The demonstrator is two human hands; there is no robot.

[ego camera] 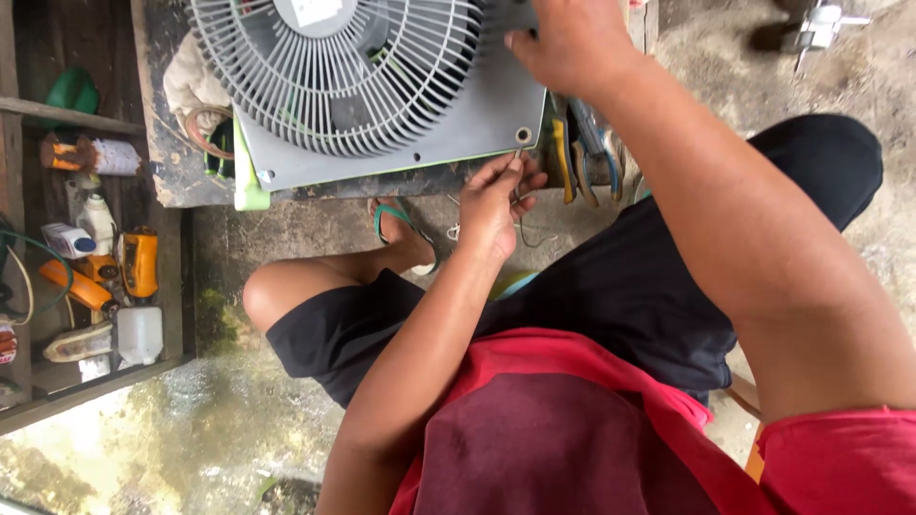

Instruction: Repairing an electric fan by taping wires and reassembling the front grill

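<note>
Fingers [510, 172] of the left hand [491, 205] are pinched together on a thin wire or small fastener right at the lower corner of the grey box fan [382, 86], just below the corner screw hole [523, 134]; too small to tell which it is. Right hand [572, 43] lies pressed on the fan's upper right edge, fingers curled over the rim, clamped on the housing to steady it. The fan lies grille-up on a low dark wooden counter [172, 162], in front of the seated person's knees, its green back edge [246, 172] showing at the lower left. Judgement on progress: grille [334, 67] is seated on the frame, lower-left corner looks like it has a screw in, lower-right hole looks empty, so the corner fixing is mid-way; other corners are out of view. Thin wires [525, 229] hang loose below the counter edge. Pliers and cutters [577, 157] with yellow and blue handles lie just beside the fan on the right. A shelf [162, 286] with bottles and an orange meter [139, 262] stands well apart on the left.
</note>
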